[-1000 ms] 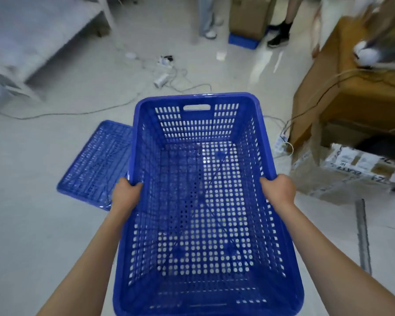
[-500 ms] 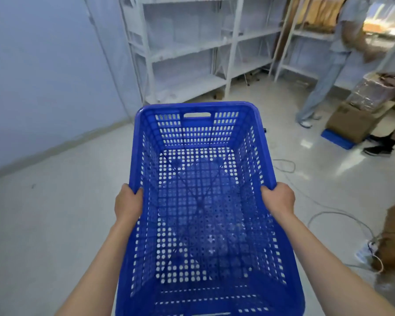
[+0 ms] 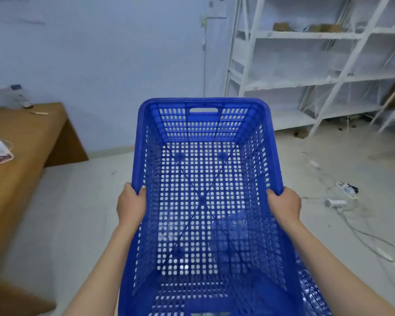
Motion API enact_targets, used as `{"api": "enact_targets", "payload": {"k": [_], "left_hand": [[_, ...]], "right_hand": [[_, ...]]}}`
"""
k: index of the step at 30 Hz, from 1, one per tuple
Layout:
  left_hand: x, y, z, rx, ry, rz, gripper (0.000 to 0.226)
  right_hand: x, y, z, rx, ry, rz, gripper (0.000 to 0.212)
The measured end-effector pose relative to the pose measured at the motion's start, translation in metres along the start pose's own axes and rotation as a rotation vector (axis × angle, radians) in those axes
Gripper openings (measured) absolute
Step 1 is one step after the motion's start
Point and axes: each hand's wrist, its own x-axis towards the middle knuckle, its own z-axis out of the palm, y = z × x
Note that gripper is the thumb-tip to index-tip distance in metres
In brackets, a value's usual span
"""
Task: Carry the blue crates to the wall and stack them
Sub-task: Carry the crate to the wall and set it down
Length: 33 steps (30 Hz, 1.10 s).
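Observation:
I hold an empty blue perforated crate [image 3: 203, 124] in front of me, above the floor, its far end with a handle slot pointing at the pale blue wall [image 3: 100, 65]. My left hand [image 3: 131, 205] grips the left long rim. On the right long rim, my right hand [image 3: 284, 205] is closed the same way. The floor shows through the crate's holes. No other crate is in view.
A brown wooden table [image 3: 21, 156] with small items stands at the left against the wall. White metal shelving [image 3: 306, 76] fills the right back. A power strip and cables [image 3: 347, 192] lie on the floor at the right. Bare floor stretches between the table and the shelves.
The view has swung left: the other crate on the floor, the boxes and the people have gone out of sight, and the wall and table have come in. My grip on the crate is unchanged.

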Motion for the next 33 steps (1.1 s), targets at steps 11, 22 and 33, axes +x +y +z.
{"api": "enact_targets", "payload": {"k": [11, 22, 33], "left_hand": [[0.209, 0.016, 0.051, 0.058, 0.19, -0.133, 0.026], [0.452, 0.018, 0.087, 0.011, 0.329, -0.23, 0.023], [0.714, 0.0, 0.14, -0.07, 0.336, -0.314, 0.018]], "right_hand": [[0.196, -0.123, 0.169, 0.094, -0.172, -0.098, 0.024], [0.353, -0.285, 0.343, 0.159, -0.226, -0.145, 0.018], [0.487, -0.412, 0.53, 0.14, -0.174, -0.06, 0.027]]}}
